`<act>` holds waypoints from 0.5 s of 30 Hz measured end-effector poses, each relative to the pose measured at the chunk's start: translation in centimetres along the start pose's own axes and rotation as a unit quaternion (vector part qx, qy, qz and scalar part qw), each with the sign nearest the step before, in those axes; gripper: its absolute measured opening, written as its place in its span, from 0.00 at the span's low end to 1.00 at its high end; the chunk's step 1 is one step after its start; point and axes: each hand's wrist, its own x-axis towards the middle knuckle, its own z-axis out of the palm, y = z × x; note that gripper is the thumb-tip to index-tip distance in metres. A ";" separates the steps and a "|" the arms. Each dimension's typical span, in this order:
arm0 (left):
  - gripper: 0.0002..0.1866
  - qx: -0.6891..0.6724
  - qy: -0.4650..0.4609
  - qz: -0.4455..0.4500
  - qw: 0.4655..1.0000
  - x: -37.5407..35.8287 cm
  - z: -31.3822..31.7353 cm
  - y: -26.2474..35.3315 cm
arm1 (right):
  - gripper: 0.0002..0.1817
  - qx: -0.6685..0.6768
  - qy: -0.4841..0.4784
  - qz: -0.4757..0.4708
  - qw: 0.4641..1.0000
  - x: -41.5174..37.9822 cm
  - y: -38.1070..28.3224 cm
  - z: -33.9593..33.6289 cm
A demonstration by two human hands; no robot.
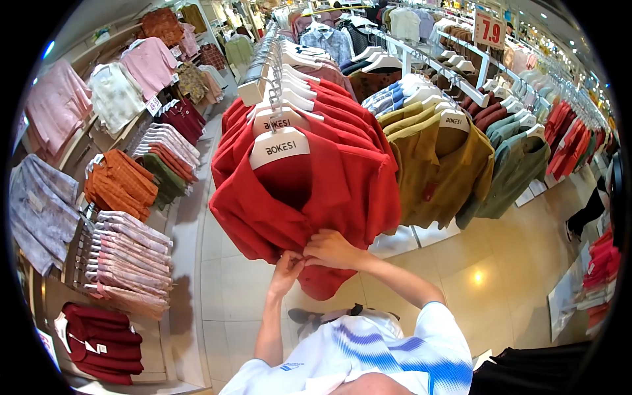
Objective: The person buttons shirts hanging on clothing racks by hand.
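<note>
A red collared shirt (352, 181) hangs facing me on a white hanger (280, 150) lettered BOKESI, at the front of a row of similar red shirts. Low on its front, my left hand (285, 271) pinches the edge of the cloth with bent fingers. Right beside it, my right hand (330, 250) grips the same front edge, the fingertips of both hands nearly touching. Whether a button lies between them is too small to tell. The shirt's lower end hangs below my hands.
Mustard shirts (438, 171) and grey-green shirts (510, 174) hang close on the right. A wall display with pink shirts (148, 66) and folded-looking maroon knitwear (102, 342) lines the left. Tiled floor (243, 296) lies below; a 7.9 price sign (489, 29) stands behind.
</note>
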 end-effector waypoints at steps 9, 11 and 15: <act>0.06 -0.001 0.024 0.053 0.998 0.2 1.3 0.3 | 0.12 0.005 -0.019 0.010 1.000 -0.1 0.1 -0.8; 0.06 0.004 0.025 0.045 0.999 0.2 1.4 0.2 | 0.12 0.006 -0.023 0.010 1.000 -0.1 0.1 -1.0; 0.06 -0.021 0.025 0.066 0.997 0.3 1.6 0.1 | 0.13 0.002 -0.024 0.008 1.000 -0.2 0.2 -0.9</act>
